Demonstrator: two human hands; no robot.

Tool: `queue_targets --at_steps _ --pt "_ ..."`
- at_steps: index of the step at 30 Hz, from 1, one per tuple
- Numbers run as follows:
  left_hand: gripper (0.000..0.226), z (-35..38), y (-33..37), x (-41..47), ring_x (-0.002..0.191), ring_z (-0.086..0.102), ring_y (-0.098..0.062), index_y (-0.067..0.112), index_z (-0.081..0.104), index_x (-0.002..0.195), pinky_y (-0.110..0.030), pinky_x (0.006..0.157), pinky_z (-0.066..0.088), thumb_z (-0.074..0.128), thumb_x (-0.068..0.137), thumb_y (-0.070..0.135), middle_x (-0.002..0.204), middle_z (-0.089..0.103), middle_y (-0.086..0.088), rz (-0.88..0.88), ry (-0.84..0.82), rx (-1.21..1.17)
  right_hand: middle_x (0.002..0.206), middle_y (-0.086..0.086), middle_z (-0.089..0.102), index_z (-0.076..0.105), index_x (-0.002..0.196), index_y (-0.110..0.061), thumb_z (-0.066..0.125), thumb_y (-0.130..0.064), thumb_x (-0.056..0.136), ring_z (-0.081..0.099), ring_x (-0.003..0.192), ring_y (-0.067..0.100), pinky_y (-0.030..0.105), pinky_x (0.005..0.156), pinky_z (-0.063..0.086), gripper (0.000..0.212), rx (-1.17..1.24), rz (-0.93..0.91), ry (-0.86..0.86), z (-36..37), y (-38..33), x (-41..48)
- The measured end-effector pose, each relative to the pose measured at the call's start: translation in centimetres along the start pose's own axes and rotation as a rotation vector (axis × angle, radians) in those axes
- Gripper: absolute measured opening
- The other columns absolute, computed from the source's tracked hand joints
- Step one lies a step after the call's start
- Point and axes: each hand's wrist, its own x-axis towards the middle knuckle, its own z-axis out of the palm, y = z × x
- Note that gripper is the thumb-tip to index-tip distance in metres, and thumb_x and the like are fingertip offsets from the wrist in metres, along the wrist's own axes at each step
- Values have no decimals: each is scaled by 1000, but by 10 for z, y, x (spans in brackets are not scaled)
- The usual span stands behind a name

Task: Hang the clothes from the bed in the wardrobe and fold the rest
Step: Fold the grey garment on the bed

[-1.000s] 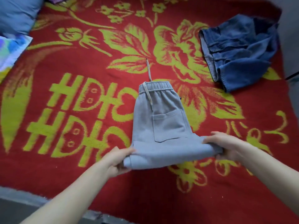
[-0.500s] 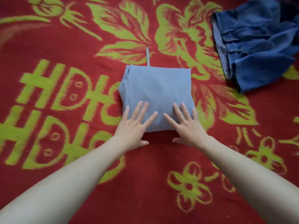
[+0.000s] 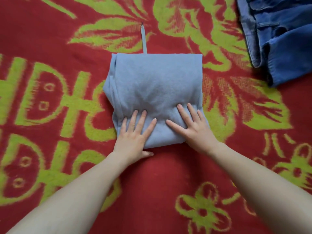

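Observation:
The light grey-blue sweatpants lie folded into a compact rectangle in the middle of the bed, with one drawstring sticking out past the far edge. My left hand lies flat with spread fingers on the near left part of the fold. My right hand presses flat on the near right part. Neither hand grips the cloth.
A crumpled blue denim garment lies at the far right of the bed. The bed is covered by a red blanket with yellow-green flowers and characters.
A second ago both hands held the folded lower end of the sweatpants; they brought it over the waistband, and now rest flat on top. The view has moved closer.

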Motion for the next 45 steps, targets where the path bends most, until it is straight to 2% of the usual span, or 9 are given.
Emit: queue_targets --at_steps 5,8,17,24,34,37,41,43,45 --pt "109 -4 0 6 143 -10 -35 35 -24 139 -50 114 3 63 77 54 158 -9 -10 -58 -155 -5 140 32 37 53 132 -23 28 -17 89 40 118 61 63 86 43 50 3 19 -218 -20 -5 14" --pt "67 -20 6 4 145 -8 -31 37 -7 148 -50 114 5 34 98 21 159 -6 -6 -105 -138 -37 155 22 -2 16 148 -34 23 -21 100 15 137 50 54 103 28 50 -73 47 -479 -29 -9 21" --pt "68 -83 4 -104 143 15 -25 37 18 147 -55 110 18 37 93 1 155 17 -5 -100 -355 -102 154 14 6 18 147 -38 39 -6 92 37 126 36 44 92 43 67 88 -41 -594 -103 -91 -28" --pt "62 -175 -36 -269 126 44 -29 33 36 142 -37 95 40 42 88 3 142 41 -7 -394 -79 -269 138 14 27 23 144 -36 54 -10 83 47 109 34 43 81 49 74 -1 -321 -375 -229 -190 7" --pt "79 -271 -70 -568 138 32 -22 31 24 147 -38 114 23 54 80 2 153 26 -11 -961 335 40 151 27 18 25 146 -34 50 -9 85 45 121 36 41 87 46 70 -244 -807 145 -424 -439 34" --pt "88 -272 -53 -685 94 68 -29 17 68 115 -44 79 56 85 31 1 110 67 -21 -1072 577 213 117 28 61 67 115 -28 73 -9 56 67 82 35 35 58 56 63 -267 -1036 396 -470 -542 7" --pt "81 -253 -36 -826 80 71 -31 12 73 103 -45 65 58 81 25 -8 96 71 -19 -1245 552 292 104 24 67 74 101 -27 86 -9 33 66 68 34 32 44 52 71 -282 -1183 504 -497 -676 -40" --pt "68 -241 -21 -903 74 71 -30 10 74 100 -39 61 58 72 36 -11 91 71 -18 -1349 500 317 112 27 63 70 108 -26 85 -8 33 65 73 37 33 49 54 79 -273 -1276 483 -511 -755 -75" --pt "64 -228 -7 -967 70 71 -28 11 75 98 -34 57 57 67 38 -11 89 72 -17 -1473 530 366 140 30 35 43 137 -29 70 -7 67 54 107 40 43 78 53 78 -276 -1377 390 -516 -825 -105"
